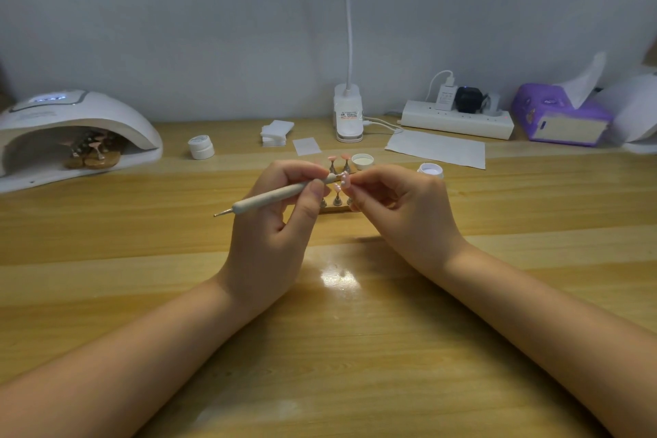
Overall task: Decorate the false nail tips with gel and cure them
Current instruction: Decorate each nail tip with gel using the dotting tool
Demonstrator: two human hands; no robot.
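A pink nail tip (pixel 345 181) is pinched in the right hand (pixel 401 210) fingers, just above the stand (pixel 336 204) of other tips at mid-desk (pixel 355 331). The left hand (pixel 273 224) fingers are clamped on a dotting pen (pixel 277 194), its near end meeting the tip. A curing lamp (pixel 71 131) with a second stand inside sits far left; an open jar (pixel 431 169) lies near the right hand.

Fingers (pixel 359 181) hide the nail tip's (pixel 345 182) stand; gel detail too small.
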